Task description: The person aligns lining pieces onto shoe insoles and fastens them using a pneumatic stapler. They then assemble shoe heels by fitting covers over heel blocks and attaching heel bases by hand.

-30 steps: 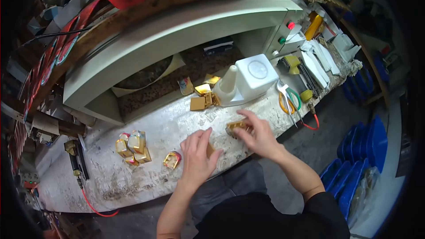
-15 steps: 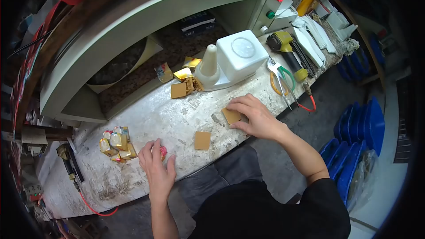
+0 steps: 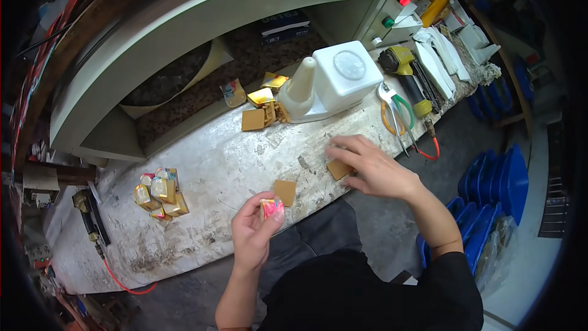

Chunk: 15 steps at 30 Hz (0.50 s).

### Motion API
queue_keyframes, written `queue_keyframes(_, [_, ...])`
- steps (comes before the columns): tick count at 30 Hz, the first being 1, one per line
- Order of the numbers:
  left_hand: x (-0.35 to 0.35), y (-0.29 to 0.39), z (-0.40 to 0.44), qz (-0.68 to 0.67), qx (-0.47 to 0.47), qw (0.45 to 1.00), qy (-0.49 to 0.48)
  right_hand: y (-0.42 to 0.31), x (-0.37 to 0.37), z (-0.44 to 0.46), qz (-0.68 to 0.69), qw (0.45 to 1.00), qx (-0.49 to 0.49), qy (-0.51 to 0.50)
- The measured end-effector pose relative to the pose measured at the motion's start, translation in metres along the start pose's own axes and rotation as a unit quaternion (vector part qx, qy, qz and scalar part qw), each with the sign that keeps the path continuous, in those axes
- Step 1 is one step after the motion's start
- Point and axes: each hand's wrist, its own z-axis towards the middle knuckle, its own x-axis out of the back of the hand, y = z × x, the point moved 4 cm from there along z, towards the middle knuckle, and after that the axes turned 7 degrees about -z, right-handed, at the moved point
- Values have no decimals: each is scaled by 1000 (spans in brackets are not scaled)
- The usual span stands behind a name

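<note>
Yellow-and-black air tool [image 3: 409, 79] laid near metal hand tool [image 3: 386, 92] with orange-and-green handles; curved blue plastic pieces [image 3: 503, 178] stacked at right.

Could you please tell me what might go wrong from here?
The loose tan square lies right by the left hand, near the front edge of the bench, so a nudge could send it off. The gold pieces are heaped on one another and might topple if bumped. The red hose dangles past the edge near the right arm; snagging it could drag the yellow-and-black tool.
</note>
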Motion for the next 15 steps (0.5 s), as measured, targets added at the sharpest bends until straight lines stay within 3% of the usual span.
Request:
queue_keyframes(1, [-7, -3, 2, -83, 21, 996, -6, 0, -1, 0, 22, 997, 74, -8])
queue_keyframes(2, [-11, -4, 5, -167, 40, 985, -13, 1, 2, -1, 21, 997, 77, -9])
queue_keyframes(5, [-9, -4, 11, -211, 27, 976, -34, 12, 3, 0, 51, 986, -104, -117])
queue_keyframes(6, [-6, -4, 9, -232, 23, 972, -42, 7, 1, 0, 56, 986, -92, -129])
queue_keyframes(9, [-11, 11, 10, -295, 59, 953, -27, 6, 6, -3, 55, 981, -173, -67])
queue_keyframes(11, [-12, 13, 13, -324, 85, 942, -29, 9, 8, -5, 51, 987, -139, -67])
queue_keyframes(14, [-22, 14, 17, -501, 121, 840, -170, 12, 15, -12, 35, 994, -84, -58])
queue_keyframes(15, [-23, 15, 17, -500, 127, 839, -173, 12, 17, -13, 45, 993, -82, -67])
